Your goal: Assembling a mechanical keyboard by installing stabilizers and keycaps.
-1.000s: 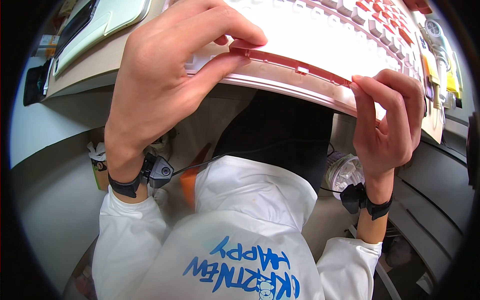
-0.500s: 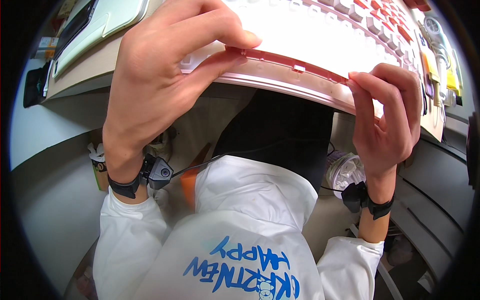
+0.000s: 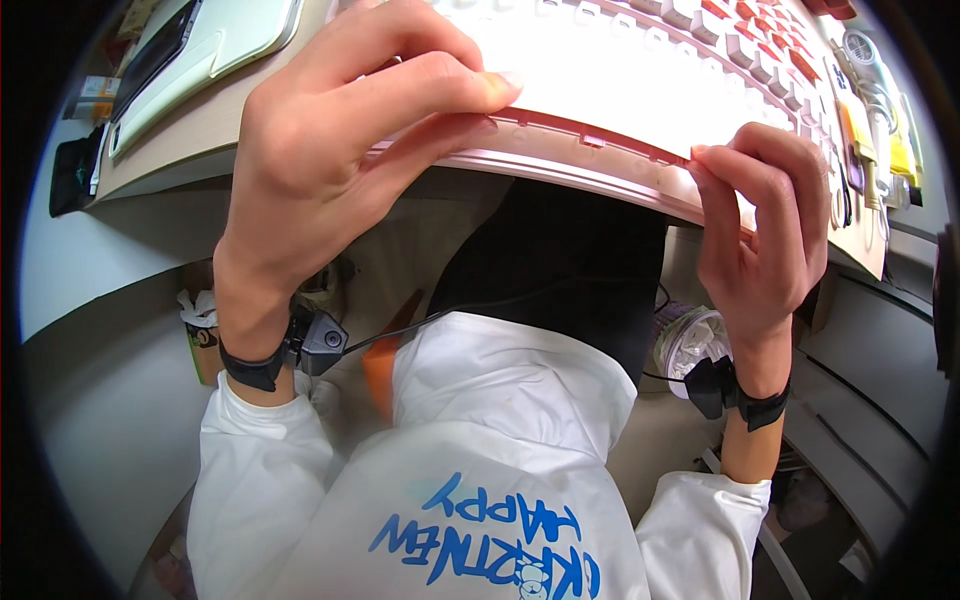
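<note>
A long red spacebar keycap stretches between my two hands, its underside with small stems partly showing. At its left end, the thumb and fingertips of my left hand pinch it. My right hand grips the other end between thumb and index finger, the remaining fingers curled. Right behind and below the keycap lies a pink-and-white keyboard, its near edge along the desk front. Strong glare washes out the middle of the keyboard. Rows of white and red keycaps show toward its upper right.
At the far left of the desk lies a pale flat device with a dark panel. A white hair dryer and yellow-handled tools lie at the right. Under the desk stand a bin and a box with tissues.
My right hand has shifted slightly left and my left hand has rotated a little. The keycap has tilted, showing less of its left end. Both hands keep hold of it.
</note>
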### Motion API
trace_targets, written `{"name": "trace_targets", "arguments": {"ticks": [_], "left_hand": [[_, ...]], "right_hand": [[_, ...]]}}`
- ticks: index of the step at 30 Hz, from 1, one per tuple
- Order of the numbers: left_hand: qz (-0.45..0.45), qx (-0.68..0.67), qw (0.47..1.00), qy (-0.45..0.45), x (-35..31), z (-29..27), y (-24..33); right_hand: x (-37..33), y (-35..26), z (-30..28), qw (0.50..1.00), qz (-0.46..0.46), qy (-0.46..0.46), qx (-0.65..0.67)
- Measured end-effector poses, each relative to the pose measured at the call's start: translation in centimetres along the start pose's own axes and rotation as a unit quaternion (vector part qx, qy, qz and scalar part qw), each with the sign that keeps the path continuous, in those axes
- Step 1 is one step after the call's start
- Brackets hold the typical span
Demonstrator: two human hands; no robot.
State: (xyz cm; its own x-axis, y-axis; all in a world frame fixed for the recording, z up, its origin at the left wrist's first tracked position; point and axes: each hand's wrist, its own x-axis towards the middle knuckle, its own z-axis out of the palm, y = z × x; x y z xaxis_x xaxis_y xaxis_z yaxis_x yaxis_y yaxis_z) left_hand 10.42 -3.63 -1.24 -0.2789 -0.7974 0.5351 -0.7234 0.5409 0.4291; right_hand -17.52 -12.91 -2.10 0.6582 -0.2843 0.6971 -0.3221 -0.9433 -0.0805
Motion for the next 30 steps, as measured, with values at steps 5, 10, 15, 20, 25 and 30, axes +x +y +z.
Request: {"name": "trace_targets", "arguments": {"ticks": [5,10,15,20,25,30], "left_hand": [[0.019,0.021,1.000,0.005,-0.1,-0.3,0.1],[0.036,0.042,0.998,0.007,-0.2,-0.2,-0.1],[0.050,0.046,0.998,0.005,-0.2,-0.3,-0.2],[0.067,0.049,0.997,0.003,-0.2,-0.2,-0.5],[0.078,0.055,0.995,0.000,-0.4,-0.4,-0.9],[0.082,0.063,0.995,0.002,-0.5,-0.4,-0.9]], "right_hand": [[0.2,0.0,0.7,0.998,-0.006,0.002,0.055],[0.2,0.2,0.8,0.997,-0.027,-0.015,0.064],[0.6,0.3,0.9,0.997,-0.044,-0.011,0.069],[0.7,0.5,1.0,0.996,-0.058,-0.010,0.071],[0.8,0.6,1.2,0.995,-0.069,-0.003,0.076],[0.8,0.5,1.1,0.995,-0.063,-0.010,0.078]]}}
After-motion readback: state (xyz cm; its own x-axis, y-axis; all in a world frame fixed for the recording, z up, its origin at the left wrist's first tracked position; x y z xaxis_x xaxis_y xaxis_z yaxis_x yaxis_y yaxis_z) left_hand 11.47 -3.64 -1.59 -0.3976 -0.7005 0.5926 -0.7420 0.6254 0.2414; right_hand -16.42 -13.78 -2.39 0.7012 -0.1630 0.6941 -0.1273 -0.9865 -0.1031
